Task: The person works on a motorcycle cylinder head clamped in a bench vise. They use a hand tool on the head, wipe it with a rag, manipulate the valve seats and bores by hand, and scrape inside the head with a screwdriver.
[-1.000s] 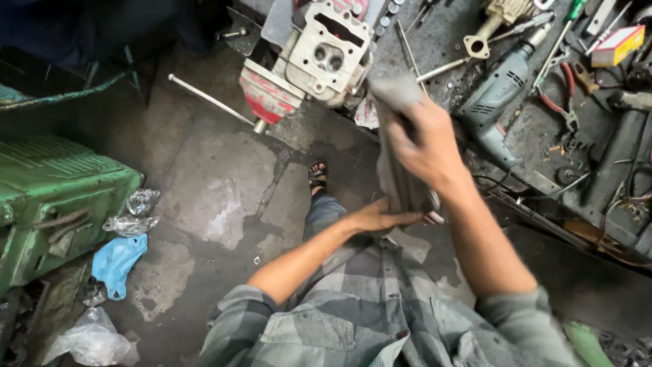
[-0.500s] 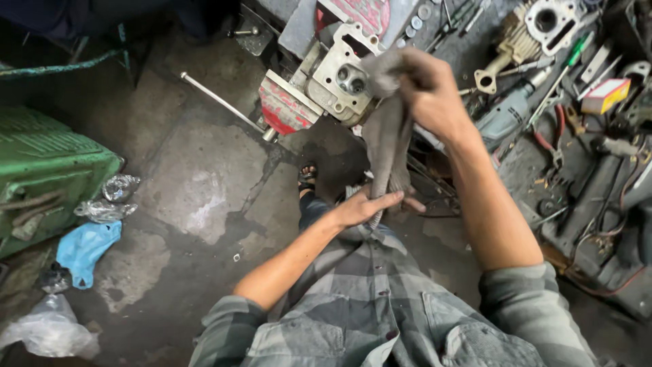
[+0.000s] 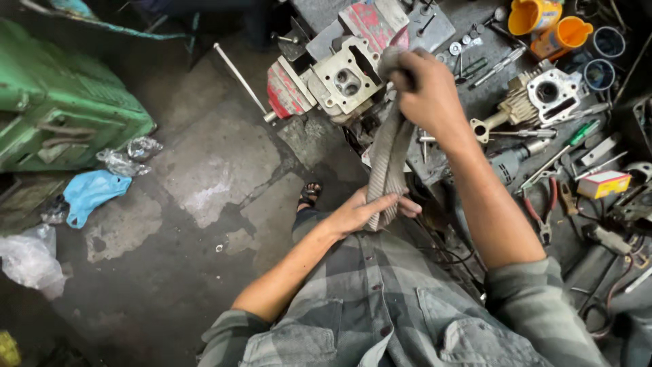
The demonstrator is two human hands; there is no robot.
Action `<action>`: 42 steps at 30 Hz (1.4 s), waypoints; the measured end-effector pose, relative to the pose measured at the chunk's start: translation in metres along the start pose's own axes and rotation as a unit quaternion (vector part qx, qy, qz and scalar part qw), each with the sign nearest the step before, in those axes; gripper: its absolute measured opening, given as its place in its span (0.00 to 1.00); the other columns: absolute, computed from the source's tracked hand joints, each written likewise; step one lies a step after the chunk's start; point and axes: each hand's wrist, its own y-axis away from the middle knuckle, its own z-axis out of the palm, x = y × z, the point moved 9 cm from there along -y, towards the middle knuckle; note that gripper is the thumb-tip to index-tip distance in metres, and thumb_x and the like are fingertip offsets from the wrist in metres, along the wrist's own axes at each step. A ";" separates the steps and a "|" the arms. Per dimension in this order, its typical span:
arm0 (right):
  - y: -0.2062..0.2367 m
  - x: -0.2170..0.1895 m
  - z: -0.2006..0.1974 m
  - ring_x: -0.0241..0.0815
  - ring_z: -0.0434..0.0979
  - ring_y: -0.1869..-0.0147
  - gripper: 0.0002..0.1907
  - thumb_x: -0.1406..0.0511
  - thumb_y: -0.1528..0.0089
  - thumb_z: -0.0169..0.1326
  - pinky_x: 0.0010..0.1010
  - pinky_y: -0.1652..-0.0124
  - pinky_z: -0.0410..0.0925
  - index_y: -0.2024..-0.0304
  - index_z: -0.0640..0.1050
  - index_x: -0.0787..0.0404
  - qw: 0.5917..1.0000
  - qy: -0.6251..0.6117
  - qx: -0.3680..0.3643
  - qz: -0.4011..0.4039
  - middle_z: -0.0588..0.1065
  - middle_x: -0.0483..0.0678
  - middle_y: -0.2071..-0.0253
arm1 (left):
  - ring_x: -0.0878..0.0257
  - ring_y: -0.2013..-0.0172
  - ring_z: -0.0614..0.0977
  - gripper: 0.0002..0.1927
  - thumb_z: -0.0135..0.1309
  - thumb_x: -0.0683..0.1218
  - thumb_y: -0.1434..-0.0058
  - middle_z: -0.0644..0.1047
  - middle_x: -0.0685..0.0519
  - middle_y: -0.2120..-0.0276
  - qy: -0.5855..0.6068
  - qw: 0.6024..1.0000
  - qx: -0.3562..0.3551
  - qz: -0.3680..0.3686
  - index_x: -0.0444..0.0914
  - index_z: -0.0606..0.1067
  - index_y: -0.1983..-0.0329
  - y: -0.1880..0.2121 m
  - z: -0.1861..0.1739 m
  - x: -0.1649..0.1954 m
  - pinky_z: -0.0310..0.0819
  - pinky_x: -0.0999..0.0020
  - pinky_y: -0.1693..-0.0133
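Cloth (image 3: 388, 160) hangs stretched between my two hands, a grey rag strip. My right hand (image 3: 424, 88) has its grip closed round the top end, beside the engine block (image 3: 343, 78) on the cluttered surface (image 3: 468, 102). My left hand (image 3: 363, 212) pinches the lower end, fingers (image 3: 384, 202) curled over it.

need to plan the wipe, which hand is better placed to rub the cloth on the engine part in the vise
Right, probably. The right hand grips the cloth beside the engine part; the left hand holds its lower end.
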 end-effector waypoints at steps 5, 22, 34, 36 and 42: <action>0.011 -0.061 0.040 0.63 0.70 0.39 0.30 0.72 0.55 0.54 0.45 0.44 0.69 0.47 0.77 0.66 0.922 0.267 0.052 -0.277 0.71 0.61 0.44 | 0.52 0.46 0.81 0.20 0.45 0.47 0.23 0.79 0.40 0.46 -0.036 0.998 0.043 0.036 0.27 0.67 0.37 -0.007 0.001 -0.009 0.76 0.57 0.41; 0.131 0.052 0.071 0.38 0.69 0.61 0.15 0.63 0.42 0.66 0.30 0.62 0.66 0.58 0.77 0.64 0.945 -0.260 -0.178 0.084 0.74 0.45 0.66 | 0.52 0.37 0.80 0.19 0.63 0.46 0.33 0.82 0.44 0.45 -0.498 0.844 0.177 0.095 0.35 0.76 0.41 0.037 -0.022 0.100 0.67 0.58 0.32; 0.106 -0.024 -0.002 0.44 0.76 0.42 0.13 0.58 0.40 0.61 0.38 0.43 0.67 0.62 0.79 0.62 0.823 -0.522 -0.172 -0.145 0.75 0.48 0.46 | 0.39 0.36 0.71 0.35 0.69 0.66 0.52 0.71 0.36 0.39 -0.560 0.822 -0.046 0.095 0.38 0.75 0.51 0.002 0.003 0.088 0.64 0.50 0.39; 0.095 -0.021 0.007 0.45 0.77 0.45 0.16 0.59 0.38 0.58 0.38 0.43 0.68 0.55 0.78 0.65 0.862 -0.478 -0.151 -0.070 0.76 0.49 0.49 | 0.45 0.38 0.75 0.38 0.63 0.68 0.46 0.75 0.40 0.40 -0.417 0.903 -0.104 -0.025 0.36 0.75 0.44 -0.005 0.004 0.059 0.68 0.52 0.36; 0.051 -0.041 0.032 0.65 0.76 0.47 0.21 0.67 0.41 0.55 0.47 0.51 0.70 0.45 0.76 0.68 0.989 0.080 -0.119 0.040 0.74 0.66 0.49 | 0.48 0.44 0.80 0.42 0.60 0.69 0.43 0.78 0.40 0.46 -0.374 0.915 -0.098 -0.117 0.32 0.72 0.40 -0.016 -0.001 0.037 0.74 0.59 0.41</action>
